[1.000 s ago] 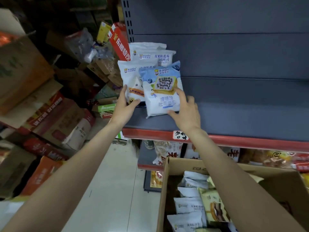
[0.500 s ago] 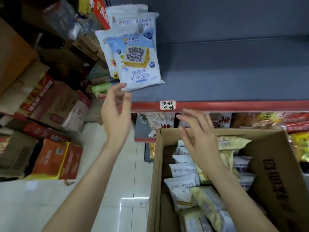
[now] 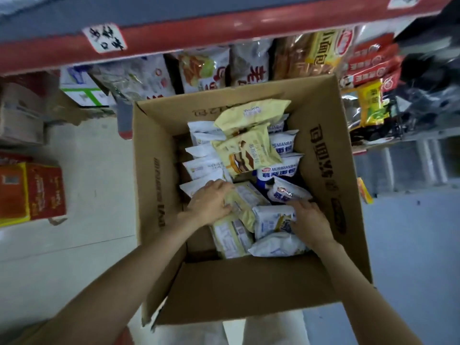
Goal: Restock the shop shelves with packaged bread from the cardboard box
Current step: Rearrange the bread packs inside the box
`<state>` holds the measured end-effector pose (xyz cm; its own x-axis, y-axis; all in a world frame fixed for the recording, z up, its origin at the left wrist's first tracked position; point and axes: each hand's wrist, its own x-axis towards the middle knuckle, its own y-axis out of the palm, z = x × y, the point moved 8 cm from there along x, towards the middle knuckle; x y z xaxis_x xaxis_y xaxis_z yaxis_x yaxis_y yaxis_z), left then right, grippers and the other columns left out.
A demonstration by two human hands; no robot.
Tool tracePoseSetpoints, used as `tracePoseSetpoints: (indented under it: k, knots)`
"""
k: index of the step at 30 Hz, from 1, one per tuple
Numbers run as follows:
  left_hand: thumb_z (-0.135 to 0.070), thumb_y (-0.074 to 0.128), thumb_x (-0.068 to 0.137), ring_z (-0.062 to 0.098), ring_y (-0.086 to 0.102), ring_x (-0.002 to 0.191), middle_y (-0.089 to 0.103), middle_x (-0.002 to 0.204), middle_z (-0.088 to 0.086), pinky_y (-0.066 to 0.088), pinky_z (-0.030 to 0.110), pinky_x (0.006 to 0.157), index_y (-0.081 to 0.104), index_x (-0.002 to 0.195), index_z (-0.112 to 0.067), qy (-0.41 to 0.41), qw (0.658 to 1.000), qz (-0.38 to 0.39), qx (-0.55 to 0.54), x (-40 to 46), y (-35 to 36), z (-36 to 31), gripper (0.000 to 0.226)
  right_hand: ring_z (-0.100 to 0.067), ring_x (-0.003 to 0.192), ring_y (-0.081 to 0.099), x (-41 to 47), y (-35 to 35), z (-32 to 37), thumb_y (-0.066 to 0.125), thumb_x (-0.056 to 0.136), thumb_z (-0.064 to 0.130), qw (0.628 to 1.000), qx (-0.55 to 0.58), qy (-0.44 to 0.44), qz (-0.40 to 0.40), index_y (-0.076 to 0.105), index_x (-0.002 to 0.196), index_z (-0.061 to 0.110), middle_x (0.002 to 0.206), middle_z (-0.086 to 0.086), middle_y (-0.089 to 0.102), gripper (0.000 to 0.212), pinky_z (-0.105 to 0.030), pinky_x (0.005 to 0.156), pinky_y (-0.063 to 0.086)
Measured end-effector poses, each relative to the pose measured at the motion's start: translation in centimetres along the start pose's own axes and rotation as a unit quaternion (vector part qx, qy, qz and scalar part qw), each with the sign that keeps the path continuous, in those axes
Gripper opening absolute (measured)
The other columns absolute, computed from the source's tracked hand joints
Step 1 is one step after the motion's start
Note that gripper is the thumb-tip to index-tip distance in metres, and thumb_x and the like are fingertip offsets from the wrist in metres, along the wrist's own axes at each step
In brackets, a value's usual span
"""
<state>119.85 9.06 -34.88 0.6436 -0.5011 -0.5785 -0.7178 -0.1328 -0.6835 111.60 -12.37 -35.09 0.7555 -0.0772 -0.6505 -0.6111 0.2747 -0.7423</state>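
Both hands down in cardboard box (image 3: 159,185) below red shelf edge (image 3: 224,33); left hand (image 3: 211,202) curled over yellow bread pack (image 3: 245,202); right hand (image 3: 308,220) grips white bread pack (image 3: 271,220); more packs fill box.

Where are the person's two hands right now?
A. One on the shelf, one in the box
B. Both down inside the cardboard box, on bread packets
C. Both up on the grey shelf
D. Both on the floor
B: the left hand and right hand both rest on bread packets inside the cardboard box.
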Motion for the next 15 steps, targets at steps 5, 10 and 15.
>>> tracePoseSetpoints:
  k: [5, 10, 15]
  knots:
    - [-0.029, 0.061, 0.089, 0.022, 0.026, 0.137, 0.027, 0.149, 0.004, 0.030, 0.032, 0.108, 0.026, 0.146, -0.020, 0.037, 0.996, 0.079, -0.028, 2.8, 7.4, -4.3, 0.068, -0.028, 0.122, 0.045, -0.1, 3.5, -1.6, 0.059, 0.091, 0.028, 0.989, 0.027, -0.015, 0.142, 0.033, 0.138, 0.018, 0.137, -0.009, 0.039, 0.055, -0.039, 0.094, 0.047]
    - [-0.036, 0.060, 0.089, 0.024, 0.025, 0.138, 0.028, 0.151, 0.006, 0.023, 0.035, 0.109, 0.022, 0.147, -0.014, 0.042, 0.997, 0.060, 0.040, 5.4, 10.4, -7.8, 0.073, -0.024, 0.123, 0.046, -1.2, 5.2, -2.1, 0.062, 0.088, 0.022, 0.963, 0.115, -0.063, 0.236, 0.035, 0.137, 0.020, 0.139, -0.004, 0.043, 0.056, -0.038, 0.098, 0.044]
    - [-0.045, 0.059, 0.088, 0.027, 0.047, 0.119, 0.051, 0.133, 0.008, 0.039, 0.035, 0.095, 0.038, 0.139, -0.016, 0.047, 0.980, 0.118, 0.151, 6.8, 11.8, -8.4, 0.063, -0.027, 0.123, 0.047, -0.4, 6.5, -1.3, 0.067, 0.083, 0.024, 0.974, -0.013, -0.098, 0.203, 0.039, 0.135, 0.017, 0.137, -0.007, 0.047, 0.060, -0.038, 0.095, 0.042]
